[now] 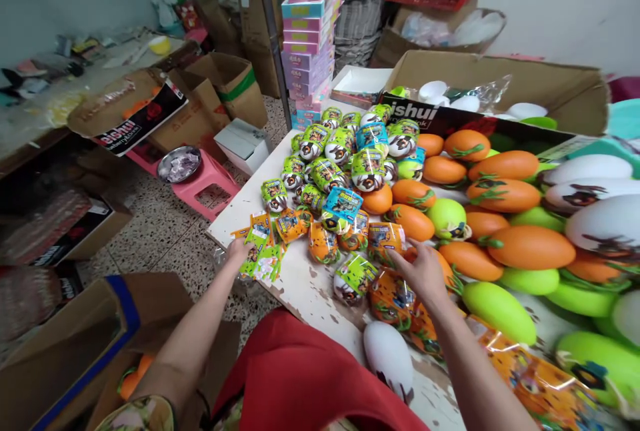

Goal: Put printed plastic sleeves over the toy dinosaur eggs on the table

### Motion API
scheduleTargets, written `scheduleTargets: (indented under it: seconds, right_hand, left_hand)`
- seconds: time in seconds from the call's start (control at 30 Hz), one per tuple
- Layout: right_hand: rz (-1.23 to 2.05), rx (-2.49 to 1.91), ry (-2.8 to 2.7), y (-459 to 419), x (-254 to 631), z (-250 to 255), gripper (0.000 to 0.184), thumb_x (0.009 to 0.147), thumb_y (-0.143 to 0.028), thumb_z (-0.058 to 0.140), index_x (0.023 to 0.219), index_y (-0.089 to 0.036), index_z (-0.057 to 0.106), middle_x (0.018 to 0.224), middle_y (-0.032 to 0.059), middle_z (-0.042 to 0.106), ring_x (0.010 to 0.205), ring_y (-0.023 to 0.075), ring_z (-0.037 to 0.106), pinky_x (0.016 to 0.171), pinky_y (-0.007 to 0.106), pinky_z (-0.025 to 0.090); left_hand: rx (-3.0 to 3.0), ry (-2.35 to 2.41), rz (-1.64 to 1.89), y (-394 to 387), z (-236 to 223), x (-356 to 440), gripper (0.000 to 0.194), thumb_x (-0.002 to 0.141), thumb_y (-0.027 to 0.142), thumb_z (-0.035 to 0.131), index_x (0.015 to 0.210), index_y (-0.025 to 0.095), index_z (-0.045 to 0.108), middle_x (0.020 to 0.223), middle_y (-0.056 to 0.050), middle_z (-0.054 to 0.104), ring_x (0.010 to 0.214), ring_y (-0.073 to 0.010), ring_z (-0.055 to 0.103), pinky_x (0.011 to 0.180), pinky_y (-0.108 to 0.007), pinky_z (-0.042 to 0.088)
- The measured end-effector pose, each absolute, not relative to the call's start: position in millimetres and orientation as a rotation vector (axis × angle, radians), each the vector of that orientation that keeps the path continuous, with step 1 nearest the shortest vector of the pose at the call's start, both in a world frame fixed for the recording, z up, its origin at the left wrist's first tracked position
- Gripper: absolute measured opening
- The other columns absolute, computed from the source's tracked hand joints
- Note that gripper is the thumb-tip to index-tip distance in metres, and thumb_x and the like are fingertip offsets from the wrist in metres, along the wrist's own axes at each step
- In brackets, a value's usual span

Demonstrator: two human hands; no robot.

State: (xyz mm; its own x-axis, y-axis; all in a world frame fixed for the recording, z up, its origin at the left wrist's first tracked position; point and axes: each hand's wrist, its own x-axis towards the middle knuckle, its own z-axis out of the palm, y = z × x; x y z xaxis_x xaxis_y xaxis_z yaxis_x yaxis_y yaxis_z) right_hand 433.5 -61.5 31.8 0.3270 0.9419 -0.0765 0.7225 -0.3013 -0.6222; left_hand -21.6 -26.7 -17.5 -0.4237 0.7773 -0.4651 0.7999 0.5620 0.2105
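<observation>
apparently at picking out green wrappers (261,259), pinching with left hand (239,254); with right hand (424,272) at orange packet (385,236), cannot tell whether gripping; calls for careful separating.

Passage is offered along the near edge of the table (306,289) between flat wrappers (265,259) and the white egg (387,353); beyond, the way is blocked by wrapped eggs (367,170) and, rightward, orange shells (531,248).
</observation>
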Motion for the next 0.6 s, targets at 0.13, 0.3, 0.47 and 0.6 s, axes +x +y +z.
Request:
scheduleTargets:
  seconds: [0.13,0.3,0.47,0.6]
  right_hand:
    - [0.380,-1.918,-1.315,-94,415,57,0.058,0.074,-0.055,0.060,0.112,-0.011,0.061,0.118,0.0204,0.056,0.114,0.0350,0.049,0.099,0.053,0.038]
    - [0.851,-1.629,-1.030,-144,349,88,0.036,0.073,-0.043,0.071,0.104,-0.025,0.064,0.106,0.0097,0.063,0.101,0.0289,0.056,0.095,0.048,0.044]
    - [1.732,-1.327,-0.650,-157,303,81,0.053,0.066,-0.051,0.076,0.109,-0.021,0.065,0.099,0.0072,0.069,0.085,0.0235,0.064,0.068,0.035,0.052]
    - [1.720,-1.290,-0.594,-155,301,78,0.041,0.060,-0.054,0.077,0.074,-0.016,0.070,0.068,0.0010,0.068,0.061,0.0154,0.058,0.061,0.029,0.047]
  left_hand:
    - [1.305,2.285,0.076,-37,3,-25,0.019,0.085,0.033,0.057,0.078,0.016,0.062,0.074,-0.001,0.065,0.075,-0.0183,0.062,0.072,-0.031,0.047]
    - [1.416,2.121,0.283,-61,37,4,0.025,0.083,0.039,0.048,0.068,0.021,0.056,0.062,0.000,0.060,0.073,-0.0222,0.060,0.064,-0.028,0.043]
    - [1.426,1.549,0.441,-86,79,93,0.031,0.076,0.051,0.054,0.067,0.021,0.055,0.062,0.002,0.056,0.066,-0.0182,0.053,0.059,-0.025,0.040]
    - [1.557,1.389,0.327,-95,96,149,0.028,0.081,0.043,0.049,0.064,0.020,0.049,0.058,0.005,0.048,0.060,-0.0135,0.045,0.056,-0.024,0.033]
